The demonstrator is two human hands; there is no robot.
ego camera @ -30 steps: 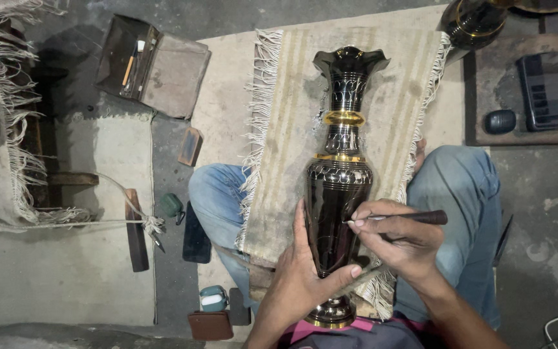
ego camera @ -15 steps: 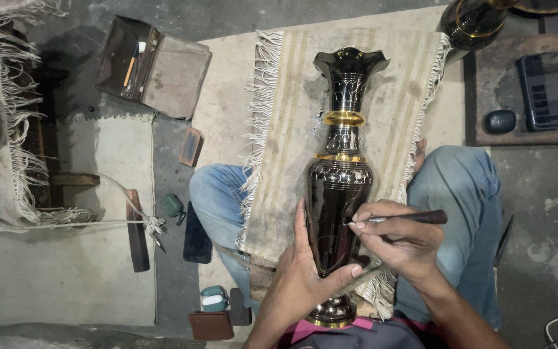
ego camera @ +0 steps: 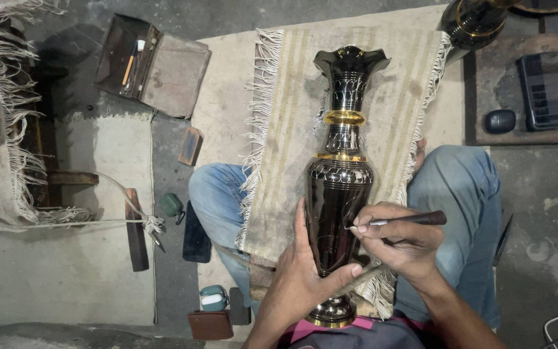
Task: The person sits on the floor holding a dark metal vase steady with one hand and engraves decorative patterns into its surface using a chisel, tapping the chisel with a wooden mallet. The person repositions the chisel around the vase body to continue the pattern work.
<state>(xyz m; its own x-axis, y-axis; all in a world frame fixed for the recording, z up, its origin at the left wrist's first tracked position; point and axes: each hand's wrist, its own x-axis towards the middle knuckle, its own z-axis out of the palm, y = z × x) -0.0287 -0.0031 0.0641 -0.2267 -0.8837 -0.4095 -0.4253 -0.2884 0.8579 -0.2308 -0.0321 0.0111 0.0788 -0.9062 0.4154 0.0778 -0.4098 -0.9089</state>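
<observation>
A tall black vase (ego camera: 340,194) with gold bands lies lengthwise on a striped, fringed cloth (ego camera: 292,129) over the person's lap, its frilled mouth pointing away from the hands and its foot close to the body. The left hand (ego camera: 305,274) cups the lower belly of the vase from the left, fingers straight along the side and the thumb wrapped across the underside toward the right, grasping it firmly. The right hand (ego camera: 402,242) sits just right of the vase, fingers pinched round a thin tool (ego camera: 408,220) with a dark handle, held like a pen; its metal tip touches the black surface just above the left thumb. The right wrist bends inward, the forearm running down to the lower right. Left of the left hand, on the floor, lie a dark flat slab (ego camera: 196,232), a small green object (ego camera: 171,205) and a wooden stick (ego camera: 135,229); nearer the body are a small teal and white case (ego camera: 213,298) and a brown wallet (ego camera: 210,324). Far beyond the hands to the left, an open brown box (ego camera: 153,64) holds a few tools. Beyond the right hand, a dark rectangular device (ego camera: 545,81) and a small black oval object (ego camera: 500,121) rest on a board (ego camera: 518,136), and a second black and gold vessel (ego camera: 476,21) shows at the top edge.
</observation>
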